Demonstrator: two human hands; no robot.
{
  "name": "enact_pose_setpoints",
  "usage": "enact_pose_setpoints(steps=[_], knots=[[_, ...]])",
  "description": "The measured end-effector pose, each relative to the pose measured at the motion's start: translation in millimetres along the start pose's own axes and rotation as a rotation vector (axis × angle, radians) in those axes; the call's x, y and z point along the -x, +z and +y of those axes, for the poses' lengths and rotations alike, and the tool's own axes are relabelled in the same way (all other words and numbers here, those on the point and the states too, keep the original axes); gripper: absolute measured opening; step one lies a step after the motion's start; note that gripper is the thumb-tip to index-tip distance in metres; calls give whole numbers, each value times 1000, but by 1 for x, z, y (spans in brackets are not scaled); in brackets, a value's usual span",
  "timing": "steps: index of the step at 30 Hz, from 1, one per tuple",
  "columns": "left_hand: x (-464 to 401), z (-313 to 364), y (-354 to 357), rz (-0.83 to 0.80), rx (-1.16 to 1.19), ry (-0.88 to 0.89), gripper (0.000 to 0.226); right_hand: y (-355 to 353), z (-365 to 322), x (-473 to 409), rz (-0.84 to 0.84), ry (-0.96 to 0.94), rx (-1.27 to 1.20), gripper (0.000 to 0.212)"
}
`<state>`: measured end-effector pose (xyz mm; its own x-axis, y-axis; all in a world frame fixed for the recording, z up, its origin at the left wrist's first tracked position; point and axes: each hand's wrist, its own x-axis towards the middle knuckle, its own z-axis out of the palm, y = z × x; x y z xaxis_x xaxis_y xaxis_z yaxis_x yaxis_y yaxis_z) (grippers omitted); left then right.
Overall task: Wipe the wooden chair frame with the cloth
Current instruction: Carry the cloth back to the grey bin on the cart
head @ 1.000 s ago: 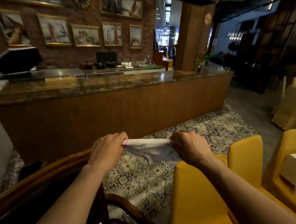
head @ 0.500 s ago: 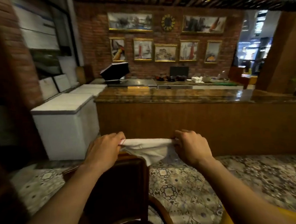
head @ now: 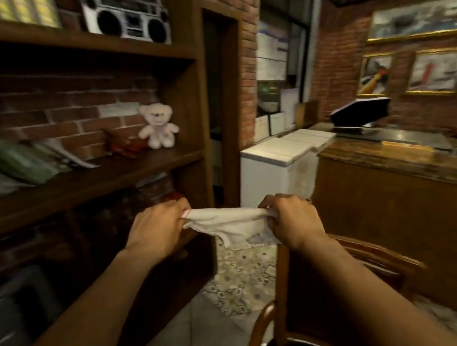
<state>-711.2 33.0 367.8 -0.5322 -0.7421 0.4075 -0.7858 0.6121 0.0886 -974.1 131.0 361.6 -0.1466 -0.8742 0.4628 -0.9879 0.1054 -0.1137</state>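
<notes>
A white cloth (head: pixel 230 223) is stretched between my two hands at chest height, its middle sagging down. My left hand (head: pixel 158 226) grips its left end, where a thin red edge shows. My right hand (head: pixel 290 219) grips its right end. The dark wooden chair frame (head: pixel 369 255) stands below and to the right of my right hand, its curved top rail and an armrest (head: pixel 262 327) showing. The cloth hangs just above and left of the chair back, apart from it. Most of the chair is hidden by my right arm.
A tall dark wooden shelf (head: pixel 95 177) fills the left, holding a teddy bear (head: pixel 157 126) and a boombox (head: pixel 126 18). A white chest freezer (head: pixel 269 170) stands behind the cloth. A wooden counter (head: pixel 392 190) runs along the right. Patterned floor tiles (head: pixel 241 286) lie below.
My view has swung far to the left, from the yellow chairs and counter to the shelf. Both hands keep the same hold on the stretched cloth. The wooden chair now lies to my right.
</notes>
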Motion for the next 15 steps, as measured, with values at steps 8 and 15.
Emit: enact_pose_setpoints(steps=[8, 15], knots=[[153, -229, -87, 36, -151, -360, 18, 59, -280, -55, -83, -327, -188, 26], [315, -391, -135, 19, -225, -634, 9, 120, -518, -35, -220, -548, -318, 31]])
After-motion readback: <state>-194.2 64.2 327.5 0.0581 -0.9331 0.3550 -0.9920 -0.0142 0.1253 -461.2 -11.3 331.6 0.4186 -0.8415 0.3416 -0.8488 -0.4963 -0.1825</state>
